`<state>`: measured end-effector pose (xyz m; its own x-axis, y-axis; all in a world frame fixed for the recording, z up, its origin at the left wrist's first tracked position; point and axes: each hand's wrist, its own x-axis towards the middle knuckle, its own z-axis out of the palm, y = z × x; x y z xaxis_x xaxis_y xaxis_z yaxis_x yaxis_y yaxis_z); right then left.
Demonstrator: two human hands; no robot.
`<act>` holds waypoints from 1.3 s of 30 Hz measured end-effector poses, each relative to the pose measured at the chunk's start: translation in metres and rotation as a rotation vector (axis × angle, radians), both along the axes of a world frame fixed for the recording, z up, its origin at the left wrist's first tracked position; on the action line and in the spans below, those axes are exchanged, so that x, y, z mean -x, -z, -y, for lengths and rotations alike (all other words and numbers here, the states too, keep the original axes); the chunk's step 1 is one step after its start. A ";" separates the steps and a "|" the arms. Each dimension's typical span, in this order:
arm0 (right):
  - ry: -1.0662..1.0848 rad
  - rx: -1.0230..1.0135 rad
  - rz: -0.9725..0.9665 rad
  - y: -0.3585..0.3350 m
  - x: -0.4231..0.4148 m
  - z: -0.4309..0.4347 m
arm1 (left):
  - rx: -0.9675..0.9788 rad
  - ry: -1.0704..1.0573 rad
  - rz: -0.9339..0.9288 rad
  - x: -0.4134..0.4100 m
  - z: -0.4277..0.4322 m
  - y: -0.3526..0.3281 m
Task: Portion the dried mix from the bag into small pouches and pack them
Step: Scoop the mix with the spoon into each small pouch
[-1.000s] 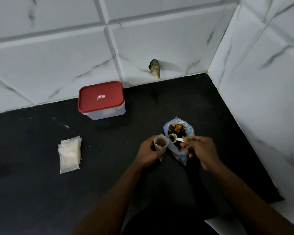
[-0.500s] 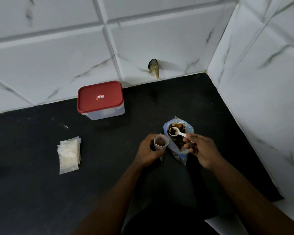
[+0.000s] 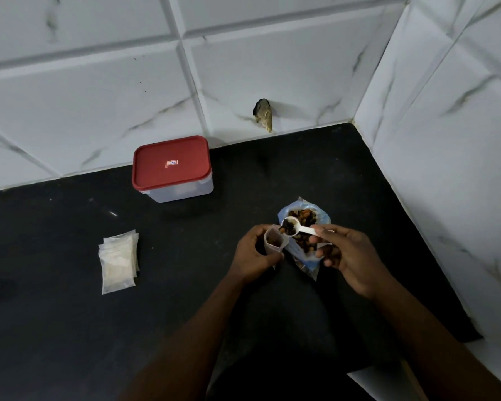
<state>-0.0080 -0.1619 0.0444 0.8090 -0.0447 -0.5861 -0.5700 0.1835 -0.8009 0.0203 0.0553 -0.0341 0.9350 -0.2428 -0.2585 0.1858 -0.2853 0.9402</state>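
Spoon (image 3: 291, 226) shifted over left hand's (image 3: 253, 253) pouch (image 3: 274, 242), bag (image 3: 301, 250) against right hand (image 3: 350, 256)

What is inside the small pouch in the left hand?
Brown dried mix shows through the open mouth of the small pouch. The left hand wraps its lower part, so how full it is cannot be seen.

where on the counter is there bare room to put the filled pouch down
Bare black counter lies between the stack of pouches and the left hand, and behind the bag up to the tiled wall. Crowded where right hand, small pouch, spoon and bag meet.
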 end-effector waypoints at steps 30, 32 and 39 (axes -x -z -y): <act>0.057 0.562 0.312 0.021 0.011 -0.001 | -0.005 0.006 0.019 0.001 0.000 0.001; 0.010 0.757 0.371 0.022 0.007 0.008 | -0.004 0.008 0.010 0.001 0.000 0.000; -0.241 1.163 0.691 0.037 -0.010 0.020 | 0.028 0.040 -0.026 -0.002 0.001 -0.004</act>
<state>0.0017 -0.1817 0.0077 0.9757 -0.0466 0.2141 0.0821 -0.8282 -0.5544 0.0221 0.0538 -0.0297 0.9175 -0.2877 -0.2746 0.1988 -0.2662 0.9432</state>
